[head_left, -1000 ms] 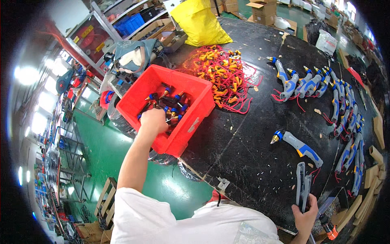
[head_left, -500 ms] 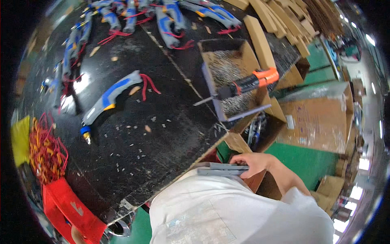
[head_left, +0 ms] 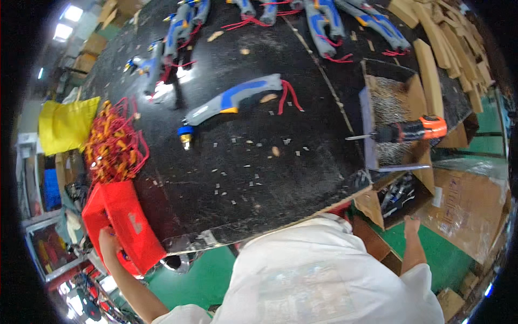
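My left hand (head_left: 109,242) reaches into a red open-topped bin (head_left: 133,218) at the table's left corner; its fingers are mostly hidden there. At the right, my right hand (head_left: 411,224) hangs beside a cardboard box (head_left: 372,208) holding grey and dark parts (head_left: 398,195). Its fingers are too small and foreshortened to read, and no grey pieces show in it. On the black table lies a grey-and-blue torch handle (head_left: 232,101) with a blue and brass tip and red wires. Neither hand touches it.
An orange-and-black power screwdriver (head_left: 413,129) rests across a carton of small metal screws (head_left: 391,102). Orange parts with red wires (head_left: 113,143) are heaped by a yellow bag (head_left: 67,125). More handles (head_left: 324,27) line the far side, near wooden strips (head_left: 429,75).
The view has swung left. My right hand has moved from my waist, where it held grey plastic pieces, out beside the carton. My left hand and forearm now show more fully.
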`<state>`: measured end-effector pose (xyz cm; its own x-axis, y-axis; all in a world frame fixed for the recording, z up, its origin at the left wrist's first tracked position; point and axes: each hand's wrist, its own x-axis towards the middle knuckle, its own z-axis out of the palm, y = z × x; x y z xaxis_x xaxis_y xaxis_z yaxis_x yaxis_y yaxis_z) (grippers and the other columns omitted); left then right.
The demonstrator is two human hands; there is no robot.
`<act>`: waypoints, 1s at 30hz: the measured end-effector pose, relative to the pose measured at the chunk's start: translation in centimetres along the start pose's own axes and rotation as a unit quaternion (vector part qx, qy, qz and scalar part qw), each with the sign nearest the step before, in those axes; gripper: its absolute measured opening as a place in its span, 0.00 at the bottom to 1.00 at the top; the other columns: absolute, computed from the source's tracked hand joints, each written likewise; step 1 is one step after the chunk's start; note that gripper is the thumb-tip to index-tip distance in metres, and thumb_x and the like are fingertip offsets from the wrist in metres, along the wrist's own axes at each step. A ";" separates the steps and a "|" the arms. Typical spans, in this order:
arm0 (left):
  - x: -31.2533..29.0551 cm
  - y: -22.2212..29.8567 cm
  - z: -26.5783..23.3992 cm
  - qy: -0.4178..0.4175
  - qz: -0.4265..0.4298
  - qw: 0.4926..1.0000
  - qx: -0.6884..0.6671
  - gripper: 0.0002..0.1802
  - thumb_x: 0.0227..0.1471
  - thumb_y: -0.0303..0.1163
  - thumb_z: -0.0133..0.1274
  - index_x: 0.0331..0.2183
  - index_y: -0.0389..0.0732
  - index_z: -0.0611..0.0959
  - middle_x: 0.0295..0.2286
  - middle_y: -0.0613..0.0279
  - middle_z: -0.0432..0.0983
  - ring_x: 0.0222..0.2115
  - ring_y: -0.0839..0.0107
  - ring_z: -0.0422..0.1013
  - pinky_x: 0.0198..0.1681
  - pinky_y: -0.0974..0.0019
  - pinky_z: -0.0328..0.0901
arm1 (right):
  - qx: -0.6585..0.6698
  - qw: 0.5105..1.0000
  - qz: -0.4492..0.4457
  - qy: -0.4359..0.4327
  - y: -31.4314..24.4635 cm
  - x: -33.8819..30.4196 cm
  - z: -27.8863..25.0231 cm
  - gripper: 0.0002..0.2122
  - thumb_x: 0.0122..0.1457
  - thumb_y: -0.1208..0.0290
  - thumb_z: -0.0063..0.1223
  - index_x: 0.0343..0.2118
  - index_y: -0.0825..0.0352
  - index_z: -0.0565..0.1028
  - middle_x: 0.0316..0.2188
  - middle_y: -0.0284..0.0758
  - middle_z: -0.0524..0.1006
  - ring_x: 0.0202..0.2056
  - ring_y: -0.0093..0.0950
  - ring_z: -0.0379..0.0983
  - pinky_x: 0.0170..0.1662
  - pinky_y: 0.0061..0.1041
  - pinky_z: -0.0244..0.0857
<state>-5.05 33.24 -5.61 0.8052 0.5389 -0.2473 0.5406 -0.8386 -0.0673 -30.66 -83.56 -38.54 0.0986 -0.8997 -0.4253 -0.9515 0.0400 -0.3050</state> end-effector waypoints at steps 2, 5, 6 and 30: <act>-1.8 14.9 -2.2 0.233 0.109 0.966 -0.004 0.21 0.57 0.46 0.59 0.33 0.33 0.81 0.31 0.46 0.79 0.33 0.49 0.75 0.39 0.51 0.69 | -0.122 0.986 -0.070 0.095 1.4 1.6 -1.0 0.21 0.52 0.73 0.62 0.49 0.66 0.71 0.40 0.40 0.78 0.37 0.34 0.76 0.34 0.35 0.72; -11.2 29.9 -7.3 0.391 0.154 0.904 -0.086 0.14 0.58 0.36 0.61 0.43 0.37 0.84 0.32 0.62 0.83 0.31 0.70 0.77 0.36 0.66 0.71 | 0.244 0.874 0.097 -0.409 -8.4 -5.4 1.1 0.11 0.53 0.76 0.60 0.39 0.68 0.75 0.28 0.35 0.79 0.27 0.26 0.76 0.25 0.26 0.68; -13.0 34.1 -6.5 0.321 0.153 0.914 -0.197 0.14 0.55 0.29 0.64 0.44 0.37 0.84 0.36 0.65 0.83 0.36 0.72 0.77 0.39 0.68 0.72 | -0.033 0.899 -0.241 -0.365 -13.5 -13.0 0.8 0.03 0.54 0.78 0.61 0.27 0.66 0.76 0.21 0.30 0.77 0.22 0.20 0.74 0.19 0.20 0.63; -5.9 55.7 3.7 -0.109 0.584 0.797 -0.110 0.26 0.48 0.38 0.66 0.47 0.36 0.82 0.36 0.51 0.76 0.39 0.50 0.72 0.45 0.54 0.68 | 0.161 0.744 -0.595 -0.257 -45.6 -40.9 10.5 0.21 0.54 0.74 0.65 0.51 0.69 0.73 0.45 0.40 0.75 0.29 0.28 0.76 0.39 0.28 0.71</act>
<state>19.40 -16.91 -11.44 0.7418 -0.6458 -0.1804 -0.4974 -0.7104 0.4979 11.72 -44.01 -16.15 0.9929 -0.0995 0.0651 0.0100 -0.4760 -0.8794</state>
